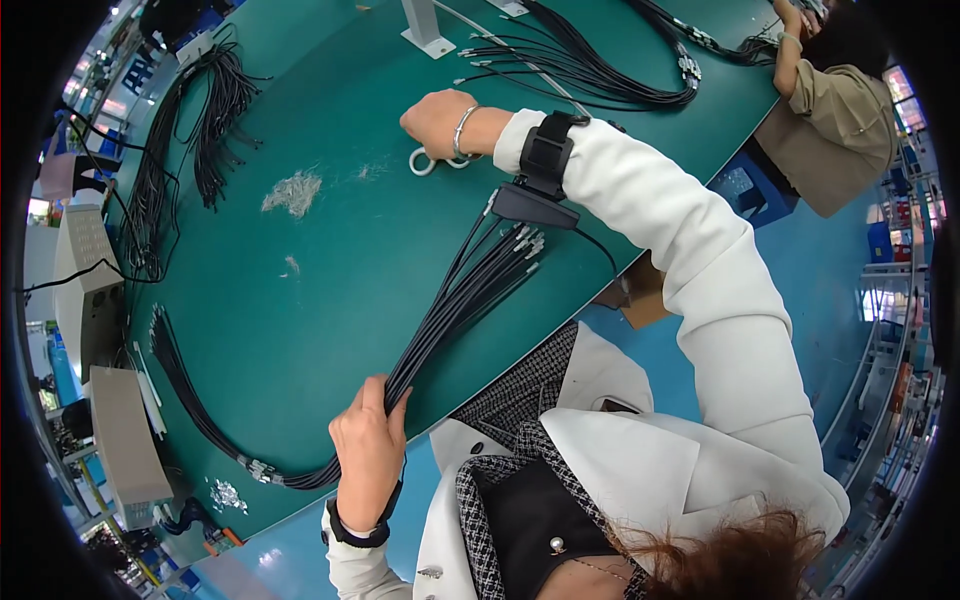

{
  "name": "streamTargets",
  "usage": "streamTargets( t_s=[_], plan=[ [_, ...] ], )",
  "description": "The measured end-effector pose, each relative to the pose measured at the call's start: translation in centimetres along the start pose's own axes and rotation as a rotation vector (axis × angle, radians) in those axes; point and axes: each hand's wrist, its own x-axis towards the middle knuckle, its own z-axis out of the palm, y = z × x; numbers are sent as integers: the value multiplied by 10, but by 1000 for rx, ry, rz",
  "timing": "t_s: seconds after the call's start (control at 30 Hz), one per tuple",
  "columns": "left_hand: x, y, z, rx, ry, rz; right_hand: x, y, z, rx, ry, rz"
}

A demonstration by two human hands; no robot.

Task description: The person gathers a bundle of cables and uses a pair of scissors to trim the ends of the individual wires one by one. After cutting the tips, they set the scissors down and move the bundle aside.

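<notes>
My left hand is closed around a bundle of thin black cables. The bundle slants up and to the right across the green table, its pale metal tips fanned out below my right wrist. Behind my left hand the cables curve left through silvery connectors and end in more tips at the far left. My right hand is curled into a fist farther up the table. From beneath it stick out the pale ring handles of scissors; the blades are hidden. A black device with a cord hangs by my right forearm.
Black cable bundles lie at upper left and top right. Thin pale scraps form a heap on the table. Silvery bits lie near the lower-left edge. A metal post stands at the back. Another person works at right.
</notes>
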Motion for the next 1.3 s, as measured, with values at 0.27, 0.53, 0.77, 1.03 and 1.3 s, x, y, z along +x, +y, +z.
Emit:
streamTargets(
  t_s=[0.27,0.53,0.77,1.03,1.3],
  plan=[
    [22,16,9,-24,18,150,-37,85,-41,539,432,-146],
    [90,44,58,170,10,199,-145,119,-100,1043,542,41],
    [104,-6,6,208,220,-80,-220,155,-76,1028,604,111],
    [13,30,46,114,-89,326,-237,128,-30,1000,566,78],
    [6,-55,18,303,215,-4,-287,162,-25,1181,561,166]
  ],
)
